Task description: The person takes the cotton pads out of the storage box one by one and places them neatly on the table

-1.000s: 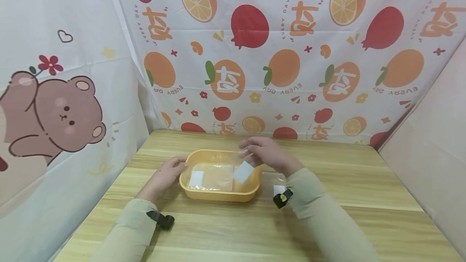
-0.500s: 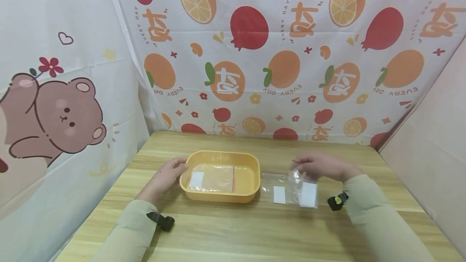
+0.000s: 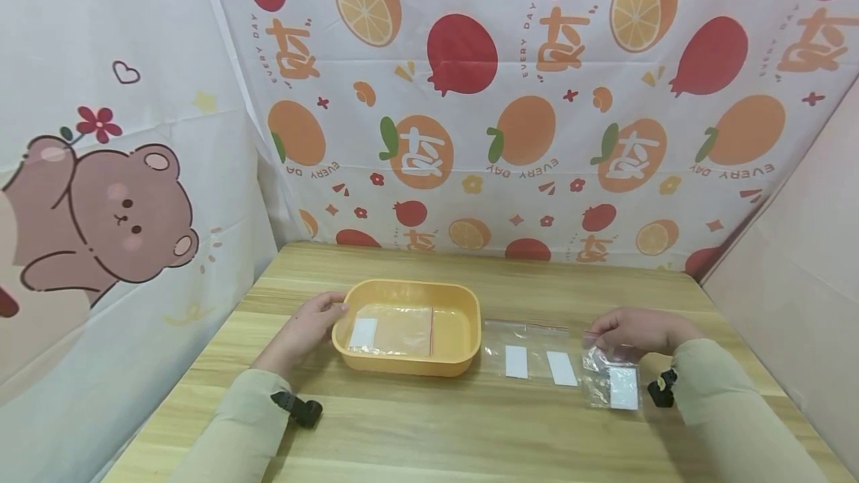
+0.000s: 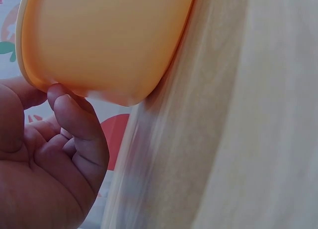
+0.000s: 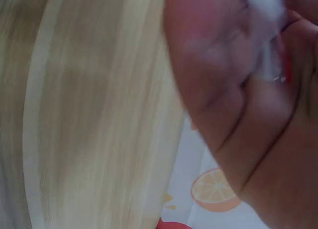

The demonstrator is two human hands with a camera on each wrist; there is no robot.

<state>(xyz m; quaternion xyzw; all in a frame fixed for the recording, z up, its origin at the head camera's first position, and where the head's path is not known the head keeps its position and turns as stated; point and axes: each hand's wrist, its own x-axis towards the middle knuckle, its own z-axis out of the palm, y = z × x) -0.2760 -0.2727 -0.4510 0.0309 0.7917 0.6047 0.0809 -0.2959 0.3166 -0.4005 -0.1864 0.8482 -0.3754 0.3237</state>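
Observation:
My left hand [image 3: 302, 326] holds the left end of a yellow plastic basin [image 3: 409, 365], thumb at the rim. In the left wrist view, its fingers [image 4: 82, 114] curl against the basin's end. Inside the basin lies a clear zip-lock bag [image 3: 401, 330] with a white label and a red seal line. Off to the right, my right hand [image 3: 637, 330] pinches another clear zip-lock bag [image 3: 624, 387] by its upper edge, close over the table. The right wrist view is blurred; a red-edged bit of the bag [image 5: 278, 60] shows between the fingers.
Two more zip-lock bags lie side by side between basin and right hand, with white labels: a left label [image 3: 516, 362] and a tilted right label [image 3: 562, 368]. The wooden table [image 3: 429, 431] meets a fruit-print cloth [image 3: 463, 133] behind and pale cloth sides.
My right hand has carried its bag from above the basin to the right and down toward the table. A second labelled bag now shows on the table. My left hand stays at the basin.

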